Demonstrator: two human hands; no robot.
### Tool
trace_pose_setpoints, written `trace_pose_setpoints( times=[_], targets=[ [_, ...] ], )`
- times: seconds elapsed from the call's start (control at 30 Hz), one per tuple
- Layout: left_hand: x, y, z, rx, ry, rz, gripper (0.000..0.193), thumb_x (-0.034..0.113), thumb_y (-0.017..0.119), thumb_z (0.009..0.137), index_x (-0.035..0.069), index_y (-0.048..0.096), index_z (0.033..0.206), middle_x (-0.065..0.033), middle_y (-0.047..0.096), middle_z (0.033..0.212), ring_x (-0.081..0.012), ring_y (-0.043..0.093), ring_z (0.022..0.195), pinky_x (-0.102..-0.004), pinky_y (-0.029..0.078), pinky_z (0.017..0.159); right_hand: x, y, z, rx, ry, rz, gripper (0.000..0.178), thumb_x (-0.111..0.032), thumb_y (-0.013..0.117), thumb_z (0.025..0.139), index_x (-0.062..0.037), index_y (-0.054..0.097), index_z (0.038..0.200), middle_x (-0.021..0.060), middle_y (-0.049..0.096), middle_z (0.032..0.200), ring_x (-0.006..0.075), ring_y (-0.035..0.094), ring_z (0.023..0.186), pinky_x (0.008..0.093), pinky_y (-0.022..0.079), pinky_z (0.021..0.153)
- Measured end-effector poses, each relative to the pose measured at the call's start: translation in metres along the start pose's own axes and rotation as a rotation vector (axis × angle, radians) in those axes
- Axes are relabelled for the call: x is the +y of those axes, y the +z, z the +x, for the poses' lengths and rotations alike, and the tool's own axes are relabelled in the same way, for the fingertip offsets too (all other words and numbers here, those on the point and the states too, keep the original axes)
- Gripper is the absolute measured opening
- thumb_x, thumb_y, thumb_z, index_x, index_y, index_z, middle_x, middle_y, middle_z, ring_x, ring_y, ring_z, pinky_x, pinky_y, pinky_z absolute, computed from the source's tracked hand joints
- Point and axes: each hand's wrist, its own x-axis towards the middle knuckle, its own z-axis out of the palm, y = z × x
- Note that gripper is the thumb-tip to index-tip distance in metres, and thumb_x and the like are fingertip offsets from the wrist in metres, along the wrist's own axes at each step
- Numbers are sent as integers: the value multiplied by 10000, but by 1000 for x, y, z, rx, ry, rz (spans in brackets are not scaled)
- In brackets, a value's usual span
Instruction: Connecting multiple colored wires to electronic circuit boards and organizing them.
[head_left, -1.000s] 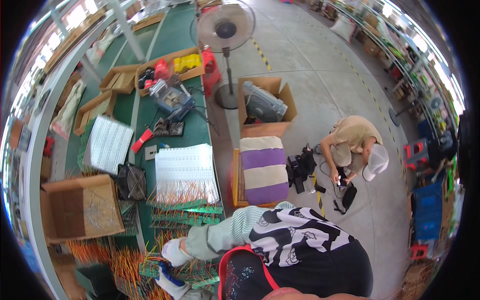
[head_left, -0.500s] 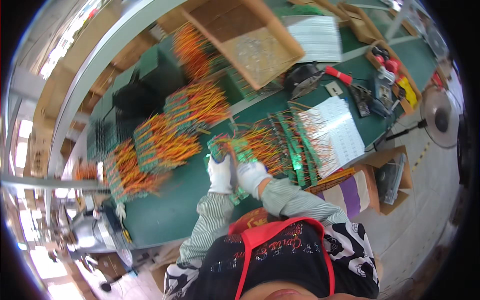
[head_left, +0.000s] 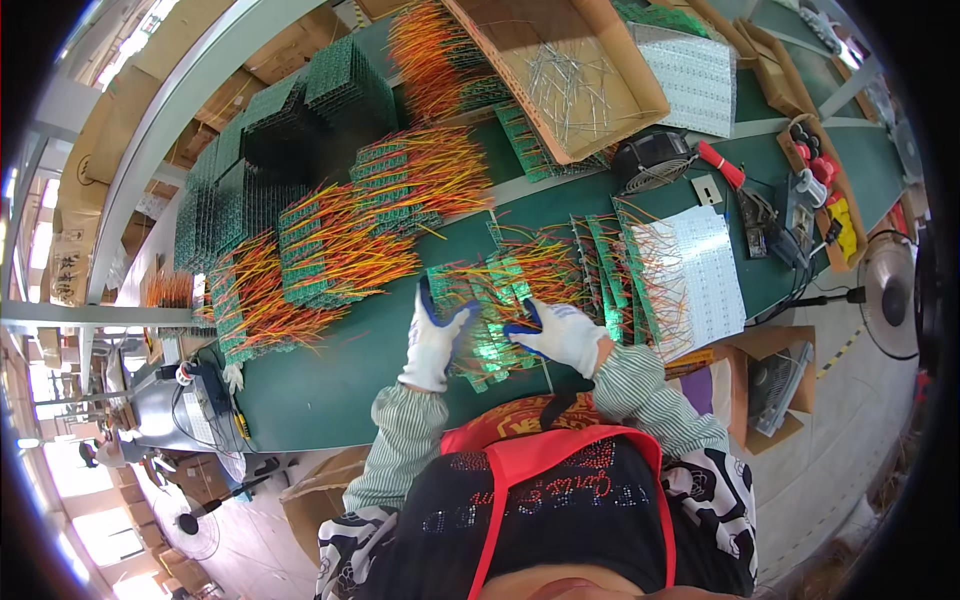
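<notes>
Green circuit boards with red and yellow wires (head_left: 490, 310) lie in front of me on the table. My left hand (head_left: 436, 340), in a white glove with blue fingertips, is at their left edge with thumb and fingers apart. From the right, my right hand (head_left: 565, 338) in a matching glove reaches over the boards, its fingers also spread. Neither glove is closed around anything; whether the fingertips touch the boards is unclear. Just beyond the right hand stands a row of upright green board strips (head_left: 605, 270) with wires.
Stacks of wired boards (head_left: 345, 245) fill the left, with dark green board stacks (head_left: 345, 90) behind. A cardboard box holding thin metal pieces (head_left: 570, 80) stands at the back. Rightward are a white board sheet (head_left: 700, 285), a black fan (head_left: 650, 160) and tools.
My hands have parted: they were close together over the boards, and now one is at each side with fingers spread. The whole view has shifted slightly.
</notes>
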Motion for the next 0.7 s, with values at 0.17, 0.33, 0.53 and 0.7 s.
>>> trace_pose_setpoints(
  times=[0.17,0.33,0.53,0.7],
  targets=[
    [-49,-14,-12,69,-122,-88,623,111,687,802,55,398,1352,-112,607,1142,-200,610,939,-292,495,791,6,-18,-18,101,53,-72,741,-557,503,851,29,427,1298,202,645,1047,331,622,974,404,474,857],
    [-50,-13,6,-37,-345,-563,295,44,602,861,28,573,1154,-18,646,930,-102,588,760,-222,482,646,12,0,1,-92,42,-233,551,-483,505,872,2,554,1131,173,658,987,314,632,928,415,481,821],
    [-65,-5,7,-19,-175,-201,310,33,597,865,23,551,1171,-49,639,962,-119,616,810,-255,513,683,-2,-1,10,-143,-8,-288,384,-406,530,876,-44,605,980,152,662,920,311,635,884,428,482,771],
    [4,-31,2,15,-94,313,464,170,713,772,20,563,1184,-129,658,1046,-192,641,896,-301,503,801,-5,-44,10,-141,-117,-395,515,-465,542,850,-33,568,1130,134,666,948,294,641,898,399,485,792]
  ],
)
